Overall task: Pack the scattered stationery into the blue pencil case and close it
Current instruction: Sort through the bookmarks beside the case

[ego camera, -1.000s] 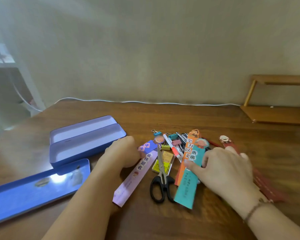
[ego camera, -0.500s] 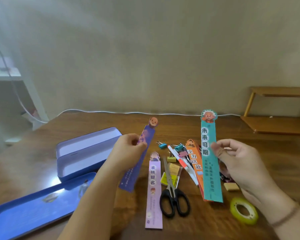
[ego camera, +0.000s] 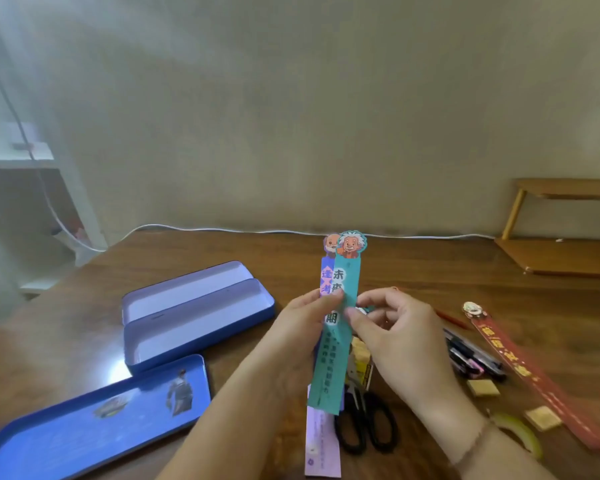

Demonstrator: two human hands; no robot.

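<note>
Both hands pinch two upright bookmarks, teal (ego camera: 340, 341) over purple (ego camera: 326, 282): left hand (ego camera: 305, 327), right hand (ego camera: 392, 327), right of the open case (ego camera: 194, 327), above the scissors (ego camera: 364, 420)

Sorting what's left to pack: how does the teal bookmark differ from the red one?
The teal bookmark is held upright in both hands, left hand and right hand; the red bookmark lies flat on the table, untouched. Teal overlaps a purple bookmark; red lies alone. Both are long strips with a cartoon head on top.

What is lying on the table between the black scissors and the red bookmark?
In the head view, dark pens and two tan erasers lie between the scissors and the red bookmark.
</note>
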